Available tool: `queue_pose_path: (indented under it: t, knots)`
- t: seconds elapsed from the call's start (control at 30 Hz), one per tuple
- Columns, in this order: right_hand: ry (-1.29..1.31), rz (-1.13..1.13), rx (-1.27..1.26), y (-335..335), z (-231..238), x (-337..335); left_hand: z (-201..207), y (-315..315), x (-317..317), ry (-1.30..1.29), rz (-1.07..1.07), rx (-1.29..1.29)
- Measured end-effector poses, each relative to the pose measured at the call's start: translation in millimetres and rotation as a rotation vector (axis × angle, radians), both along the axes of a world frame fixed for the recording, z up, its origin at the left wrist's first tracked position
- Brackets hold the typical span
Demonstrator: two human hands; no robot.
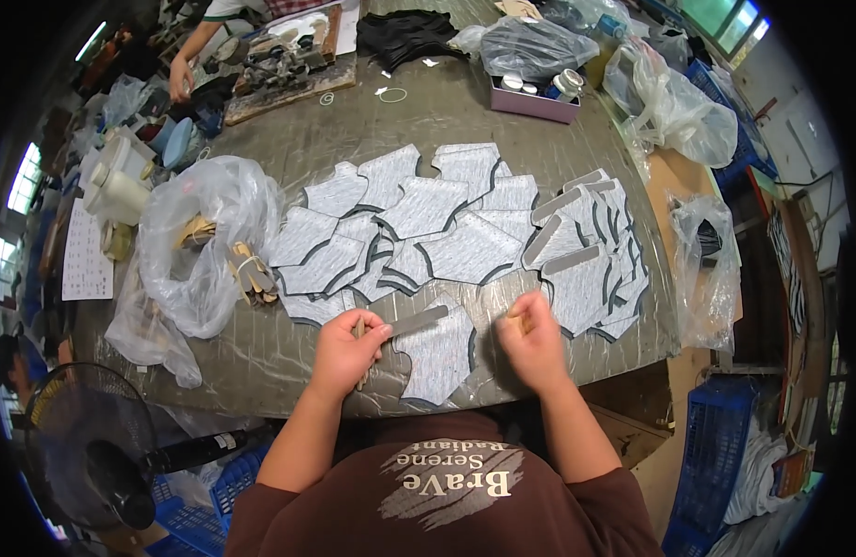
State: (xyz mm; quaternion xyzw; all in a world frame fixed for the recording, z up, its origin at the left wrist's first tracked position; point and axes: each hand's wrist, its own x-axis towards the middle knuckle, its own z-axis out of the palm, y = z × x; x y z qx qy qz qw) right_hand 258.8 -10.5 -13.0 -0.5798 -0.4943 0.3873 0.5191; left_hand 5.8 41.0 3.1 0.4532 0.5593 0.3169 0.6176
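My left hand (344, 351) pinches a grey strip (421, 320) that points right, over a light grey, dark-edged cut piece (442, 362) lying at the table's near edge. Thin tan strips (361, 327) also show at this hand's fingers. My right hand (534, 345) is closed to the right of that piece, with a bit of something tan at its fingertips that I cannot make out. Beyond my hands lies a spread pile of similar cut pieces (426, 206). On the right, overlapping pieces (577, 288) form another pile, several with grey strips along an edge.
A clear plastic bag (163, 269) and a bundle of tan strips (252, 274) lie at left. A purple box (537, 104) with small jars stands at the back. Another person's hand (180, 79) is at far left. A fan (84, 446) stands at lower left.
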Motion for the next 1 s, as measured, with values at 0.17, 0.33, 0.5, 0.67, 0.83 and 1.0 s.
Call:
queue_pose_path:
  t: [0.17,0.33,0.5,0.67,0.83,1.0]
  knots:
    - [-0.904,0.274,0.31,-5.9,-2.0,-20.3,-4.1,0.2,13.3,0.114,-0.072,-0.016]
    - [-0.943,0.247,0.3,-9.0,-3.8,-23.6,0.0,2.3,16.5,0.157,-0.107,-0.011]
    - [-0.978,0.247,0.28,-8.8,-0.9,-25.0,-1.3,3.2,17.1,0.15,-0.098,-0.025]
    - [-0.95,0.253,0.294,-6.8,-0.4,-24.9,-2.4,3.2,18.0,0.153,-0.091,-0.028]
    - [-0.934,0.27,0.346,-5.9,-5.6,-25.2,-2.4,4.3,18.3,0.188,-0.102,-0.039]
    - [-0.937,0.293,0.312,-5.7,-8.8,-24.8,-6.3,4.4,16.9,0.31,-0.178,0.056]
